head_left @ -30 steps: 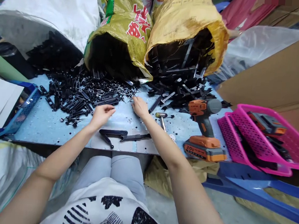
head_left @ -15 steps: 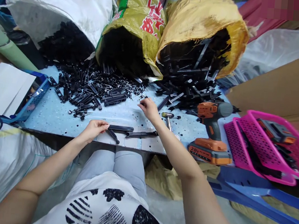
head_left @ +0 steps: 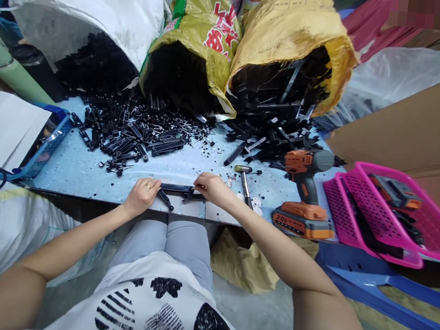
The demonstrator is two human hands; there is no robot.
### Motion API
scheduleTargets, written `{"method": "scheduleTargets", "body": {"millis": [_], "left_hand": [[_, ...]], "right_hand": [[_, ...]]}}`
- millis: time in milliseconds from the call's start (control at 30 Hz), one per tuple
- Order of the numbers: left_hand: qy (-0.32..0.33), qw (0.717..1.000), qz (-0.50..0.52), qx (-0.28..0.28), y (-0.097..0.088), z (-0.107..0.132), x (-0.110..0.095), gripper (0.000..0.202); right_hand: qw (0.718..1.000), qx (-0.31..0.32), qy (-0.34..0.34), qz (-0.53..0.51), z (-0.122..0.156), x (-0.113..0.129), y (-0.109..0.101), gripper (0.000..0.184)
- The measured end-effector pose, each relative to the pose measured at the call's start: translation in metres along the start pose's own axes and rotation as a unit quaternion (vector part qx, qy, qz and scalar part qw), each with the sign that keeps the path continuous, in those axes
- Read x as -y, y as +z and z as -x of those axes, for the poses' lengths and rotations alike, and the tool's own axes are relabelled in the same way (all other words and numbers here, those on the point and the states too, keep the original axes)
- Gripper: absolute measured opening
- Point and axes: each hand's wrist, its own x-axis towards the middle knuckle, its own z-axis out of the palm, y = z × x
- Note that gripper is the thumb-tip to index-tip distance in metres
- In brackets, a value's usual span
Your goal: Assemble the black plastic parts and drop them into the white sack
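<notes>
Head view: black bar (head_left: pixel 177 188) is laid along blue bench (head_left: pixel 76 175) near edge.
Left hand (head_left: pixel 142 196): clamped on bar's left end.
Right hand (head_left: pixel 213 189): placed at right end; grip can't be made out.

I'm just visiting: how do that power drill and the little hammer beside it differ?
The drill stands upright on its battery; the hammer lies flat. The drill is orange and dark grey; the hammer has a yellowish head end, silvery shaft and dark grip. The drill is much bulkier than the hammer. Both rest on the blue tabletop.
</notes>
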Motion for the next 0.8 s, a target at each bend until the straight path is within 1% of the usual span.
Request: {"method": "scheduleTargets", "body": {"millis": [67, 133, 200, 233, 300, 367, 433, 500, 567, 600, 633, 667, 733, 767, 800], "left_hand": [[-0.011, 1.000, -0.002, -0.004, -0.002, 0.000, -0.003, 0.028], [-0.036, 0.999, -0.010, -0.012, -0.003, -0.001, -0.009, 0.028], [-0.045, 0.999, -0.012, -0.006, -0.002, -0.006, -0.017, 0.030], [-0.036, 0.999, -0.008, 0.005, 0.000, -0.009, -0.022, 0.032], [0.000, 0.999, 0.008, 0.043, 0.004, -0.017, -0.032, 0.035], [0.034, 0.995, 0.027, 0.093, 0.010, -0.026, -0.039, 0.039], [0.054, 0.987, 0.039, 0.145, 0.017, -0.034, -0.041, 0.042], [0.058, 0.981, 0.039, 0.183, 0.022, -0.043, -0.038, 0.047], [0.039, 0.979, 0.034, 0.198, 0.024, -0.052, -0.030, 0.048], [0.024, 0.979, 0.035, 0.199, 0.023, -0.056, -0.026, 0.048], [0.008, 0.980, 0.043, 0.195, 0.019, -0.060, -0.023, 0.049], [-0.002, 0.980, 0.061, 0.187, 0.013, -0.063, -0.022, 0.051], [0.000, 0.979, 0.133, 0.156, -0.008, -0.065, -0.026, 0.056], [0.011, 0.973, 0.188, 0.135, -0.021, -0.064, -0.032, 0.058], [0.026, 0.961, 0.252, 0.115, -0.036, -0.061, -0.042, 0.059]], "right_hand": [[0.997, 0.037, -0.036, 0.065, -0.003, 0.007, 0.004, 0.010], [0.993, 0.041, -0.054, 0.094, -0.001, 0.008, 0.011, 0.010], [0.996, -0.001, -0.064, 0.063, 0.006, 0.002, 0.021, 0.011], [0.996, -0.028, -0.074, 0.032, 0.011, -0.004, 0.027, 0.014], [0.993, -0.071, -0.098, -0.020, 0.023, -0.017, 0.038, 0.022], [0.990, -0.081, -0.111, -0.028, 0.033, -0.030, 0.046, 0.031], [0.993, -0.063, -0.099, 0.014, 0.040, -0.041, 0.051, 0.040], [0.994, -0.051, -0.051, 0.081, 0.042, -0.048, 0.052, 0.049], [0.989, -0.050, 0.008, 0.141, 0.043, -0.050, 0.048, 0.055], [0.986, -0.050, 0.024, 0.155, 0.043, -0.048, 0.044, 0.057], [0.986, -0.050, 0.025, 0.157, 0.044, -0.044, 0.037, 0.058], [0.988, -0.049, 0.007, 0.147, 0.045, -0.038, 0.029, 0.059], [0.992, -0.053, -0.069, 0.092, 0.052, -0.018, 0.007, 0.060], [0.990, -0.053, -0.119, 0.047, 0.057, -0.006, -0.004, 0.060], [0.984, -0.052, -0.169, -0.008, 0.062, 0.007, -0.013, 0.060]]}}
